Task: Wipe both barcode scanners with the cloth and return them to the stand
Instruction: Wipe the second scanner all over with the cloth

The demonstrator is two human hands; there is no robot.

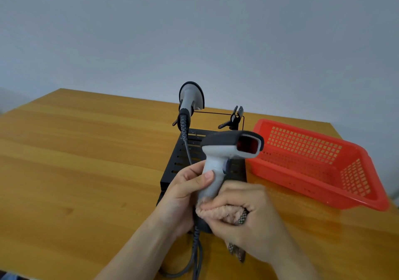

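Observation:
My left hand (183,191) grips the handle of a grey-and-black barcode scanner (228,148), held upright with its red window facing right. Bunched in my right hand (248,212) is a pinkish fluffy cloth (218,211), pressed against the bottom of that handle. A second grey scanner (191,98) hangs in the left holder of the black stand (183,150), its coiled cable running down toward me. The stand's right clip (236,115) holds nothing.
A red perforated plastic basket (319,163) sits right of the stand on the wooden table (86,161). Grey cables (195,256) trail off the table's near edge between my forearms. A plain wall lies behind.

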